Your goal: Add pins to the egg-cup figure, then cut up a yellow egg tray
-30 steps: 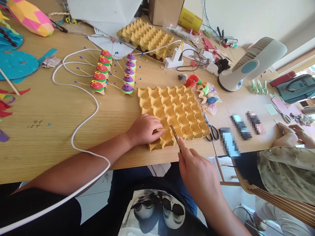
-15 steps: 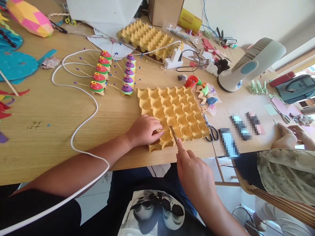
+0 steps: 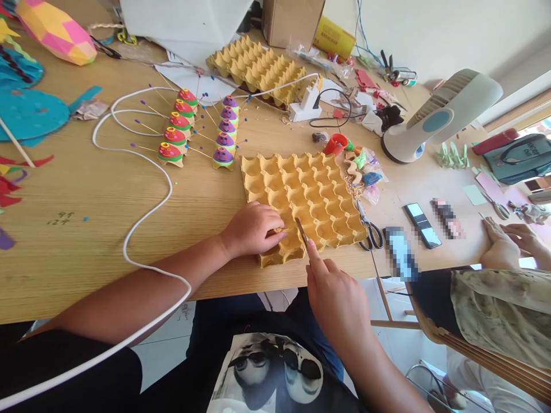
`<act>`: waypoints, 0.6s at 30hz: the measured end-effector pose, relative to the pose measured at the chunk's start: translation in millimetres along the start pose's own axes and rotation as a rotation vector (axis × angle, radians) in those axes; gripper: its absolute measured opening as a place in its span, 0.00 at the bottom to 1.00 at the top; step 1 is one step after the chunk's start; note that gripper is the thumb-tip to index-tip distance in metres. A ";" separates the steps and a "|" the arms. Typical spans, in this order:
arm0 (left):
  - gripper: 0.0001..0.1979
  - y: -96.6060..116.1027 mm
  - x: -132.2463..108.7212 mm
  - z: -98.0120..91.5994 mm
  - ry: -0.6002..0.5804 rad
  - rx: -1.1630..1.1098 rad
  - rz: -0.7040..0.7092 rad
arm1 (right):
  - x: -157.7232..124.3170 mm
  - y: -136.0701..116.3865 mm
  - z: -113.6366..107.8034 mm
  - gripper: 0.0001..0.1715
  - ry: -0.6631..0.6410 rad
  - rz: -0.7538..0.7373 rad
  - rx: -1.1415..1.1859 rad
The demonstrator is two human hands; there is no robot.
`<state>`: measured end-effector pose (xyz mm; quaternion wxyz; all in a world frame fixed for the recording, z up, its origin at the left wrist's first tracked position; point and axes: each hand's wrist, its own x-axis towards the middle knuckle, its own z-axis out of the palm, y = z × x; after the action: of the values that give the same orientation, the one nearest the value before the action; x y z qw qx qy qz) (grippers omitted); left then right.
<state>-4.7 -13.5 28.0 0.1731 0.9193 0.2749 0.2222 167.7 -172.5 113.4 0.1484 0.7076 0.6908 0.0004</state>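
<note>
A yellow egg tray (image 3: pixel 301 195) lies on the wooden table in front of me. My left hand (image 3: pixel 253 228) grips its near left part, with the fingers curled into the cups. In my right hand (image 3: pixel 333 287) is a slim knife (image 3: pixel 302 232), the index finger stretched along its back. The blade's tip meets the tray between two rows of cups, to the right of my left hand. Black-handled scissors (image 3: pixel 371 232) lie against the tray's right edge, partly hidden under it.
Painted egg-carton caterpillars (image 3: pixel 174 135) with pins stand beyond the tray. A second egg tray (image 3: pixel 258 66) lies behind a power strip (image 3: pixel 306 109). At right are a white fan (image 3: pixel 434 123), phones (image 3: pixel 423 225) and another person's hands (image 3: pixel 501 241). A white cable (image 3: pixel 129 229) crosses my left arm.
My right hand and the knife have shifted very slightly up and left along the tray. The left hand holds its place. The other person's hands moved slightly.
</note>
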 end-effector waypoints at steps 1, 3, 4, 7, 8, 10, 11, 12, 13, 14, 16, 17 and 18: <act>0.13 0.0 0.1 0.1 0.003 0.002 0.000 | 5.7 -0.7 0.4 0.34 -0.007 0.004 0.002; 0.14 0.2 0.0 0.1 0.010 0.010 -0.001 | 13.5 -2.5 1.1 0.34 -0.014 0.015 -0.005; 0.14 0.4 -0.2 0.1 0.012 0.015 -0.003 | 14.1 -3.1 1.5 0.34 -0.016 0.019 -0.010; 0.14 1.1 -0.6 -0.2 0.010 0.020 -0.006 | 3.0 -3.5 2.0 0.35 -0.014 0.012 -0.015; 0.14 1.4 -0.6 -0.4 0.012 0.016 -0.007 | -3.0 -3.2 1.9 0.35 -0.011 0.009 -0.014; 0.13 2.0 -0.5 -0.8 0.018 0.005 -0.010 | -12.5 -2.5 1.4 0.36 -0.004 0.006 -0.011; 0.13 2.1 -0.4 -1.0 0.021 0.000 -0.011 | -14.5 -2.3 1.1 0.36 -0.002 0.009 -0.009; 0.13 2.2 -0.2 -1.1 0.021 -0.003 -0.013 | -14.1 -2.3 0.7 0.36 -0.005 0.011 -0.006; 0.13 2.2 -0.1 -1.1 0.018 -0.002 -0.012 | -11.4 -2.6 0.3 0.36 -0.011 0.014 -0.004; 0.14 2.0 -0.1 -1.0 0.014 0.001 -0.010 | -6.9 -3.1 0.0 0.35 -0.021 0.018 -0.002; 0.15 1.6 -0.1 -0.6 0.011 0.013 -0.005 | 4.1 -4.0 -0.6 0.35 -0.042 0.026 0.005; 0.15 1.3 -0.3 -0.4 0.013 0.020 -0.003 | 8.7 -4.2 -0.7 0.34 -0.048 0.026 0.010; 0.16 1.1 -0.5 -0.1 0.015 0.025 -0.002 | 11.5 -4.1 -0.6 0.34 -0.051 0.026 0.015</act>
<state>-4.6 -14.7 28.4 0.1597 0.9194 0.2797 0.2257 164.2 -161.1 110.8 0.1605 0.7173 0.6777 -0.0211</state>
